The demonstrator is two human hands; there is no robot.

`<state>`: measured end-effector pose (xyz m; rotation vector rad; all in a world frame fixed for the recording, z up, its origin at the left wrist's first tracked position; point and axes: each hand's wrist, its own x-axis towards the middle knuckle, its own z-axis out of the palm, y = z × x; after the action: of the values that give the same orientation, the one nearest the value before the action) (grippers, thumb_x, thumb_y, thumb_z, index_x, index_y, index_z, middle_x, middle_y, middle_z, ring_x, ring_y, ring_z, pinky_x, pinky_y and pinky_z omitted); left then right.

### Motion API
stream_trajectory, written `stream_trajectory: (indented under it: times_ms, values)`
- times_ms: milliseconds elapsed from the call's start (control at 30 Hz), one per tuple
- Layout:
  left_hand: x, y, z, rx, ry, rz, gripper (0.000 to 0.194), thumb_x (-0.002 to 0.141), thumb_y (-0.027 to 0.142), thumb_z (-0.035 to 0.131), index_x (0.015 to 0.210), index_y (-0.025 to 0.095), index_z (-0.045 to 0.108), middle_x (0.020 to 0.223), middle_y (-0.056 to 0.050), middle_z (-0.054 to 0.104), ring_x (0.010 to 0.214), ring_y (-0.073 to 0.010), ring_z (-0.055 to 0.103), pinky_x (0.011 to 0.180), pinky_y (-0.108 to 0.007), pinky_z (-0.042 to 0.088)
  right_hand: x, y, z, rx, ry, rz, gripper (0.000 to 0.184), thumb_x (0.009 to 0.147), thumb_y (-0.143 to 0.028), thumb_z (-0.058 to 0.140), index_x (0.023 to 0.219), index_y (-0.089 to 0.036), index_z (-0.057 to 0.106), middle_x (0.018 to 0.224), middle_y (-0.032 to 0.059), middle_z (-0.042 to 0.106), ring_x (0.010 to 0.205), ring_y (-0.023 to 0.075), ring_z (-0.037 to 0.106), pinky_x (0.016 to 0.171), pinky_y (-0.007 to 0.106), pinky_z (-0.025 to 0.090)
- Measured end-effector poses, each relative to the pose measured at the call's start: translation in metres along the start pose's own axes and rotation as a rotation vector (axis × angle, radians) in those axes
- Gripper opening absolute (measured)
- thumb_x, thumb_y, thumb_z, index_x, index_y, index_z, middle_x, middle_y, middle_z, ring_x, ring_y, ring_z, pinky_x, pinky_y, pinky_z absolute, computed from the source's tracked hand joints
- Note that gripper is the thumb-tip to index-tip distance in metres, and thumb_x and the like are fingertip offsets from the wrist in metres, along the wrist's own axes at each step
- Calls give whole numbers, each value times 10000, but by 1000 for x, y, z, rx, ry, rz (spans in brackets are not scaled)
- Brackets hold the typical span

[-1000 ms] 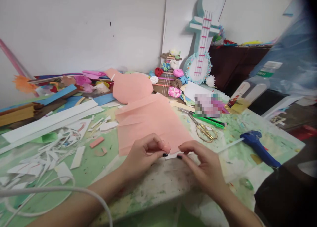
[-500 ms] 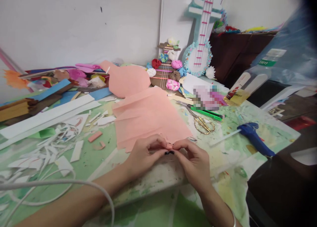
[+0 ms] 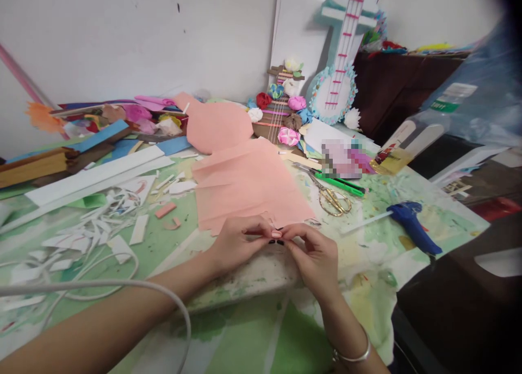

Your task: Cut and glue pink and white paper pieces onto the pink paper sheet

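My left hand (image 3: 240, 241) and my right hand (image 3: 312, 254) meet fingertip to fingertip above the near edge of the work board. Pinched between their thumbs and forefingers is a tiny piece of salmon-pink paper (image 3: 276, 234), mostly covered by the fingers. Just beyond the hands lies a creased sheet of salmon crepe paper (image 3: 248, 184). Behind that sheet rests a rounded salmon cut-out shape (image 3: 220, 126) with a narrow neck. Gold-handled scissors (image 3: 334, 200) and a green utility knife (image 3: 340, 185) lie to the right of the sheet.
A blue glue gun (image 3: 414, 224) lies at the right. White paper scraps (image 3: 98, 224) and a white cable (image 3: 134, 283) spread over the left side. Against the wall stand a flower-covered stringed model (image 3: 281, 107) and a pale blue one (image 3: 332, 91). A plastic bottle (image 3: 411, 135) stands at right.
The view has shifted slightly, so most things sit a little differently in the picture. Both hands keep their pinch, and more of the small pink piece shows between the fingertips.
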<state>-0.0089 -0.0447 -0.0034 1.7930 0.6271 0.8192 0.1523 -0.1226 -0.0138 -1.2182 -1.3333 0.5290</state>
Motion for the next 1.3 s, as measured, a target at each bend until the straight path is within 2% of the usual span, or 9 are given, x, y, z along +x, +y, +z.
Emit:
stream_trajectory:
  times_ms: [333,667,867,1100,1300]
  values:
    - [0,-1,-1,34,3,48,100,839,248,623,843,176,693,882,-46,721,847,-154,682,818,-261,554,4,-3,0,-32,24,-23,94,787,-126,641,742,-204,666,827,44,701,832,180,656,785,309,518]
    - [3,-1,-1,62,-32,68,66,809,168,621,810,152,685,809,-37,710,749,-135,677,727,-232,561,6,0,-1,-3,-54,-11,118,789,-96,620,768,-199,674,808,31,697,788,162,644,751,293,511]
    - [5,0,-1,64,-32,82,64,789,129,623,791,143,686,787,-28,707,733,-119,675,708,-203,558,6,6,-1,26,-73,51,113,775,-95,627,775,-197,675,825,38,694,789,170,644,755,302,512]
    - [5,3,-3,71,-24,43,82,776,133,639,791,131,719,789,-50,737,721,-130,688,704,-207,563,8,9,0,62,-87,96,102,760,-92,640,766,-190,670,811,40,685,762,168,640,732,298,511]
    - [6,12,-7,36,-32,1,149,779,126,585,833,97,721,820,-98,741,755,-174,701,749,-278,579,7,9,1,96,-104,106,51,780,-143,658,772,-192,668,818,42,682,761,169,641,727,299,518]
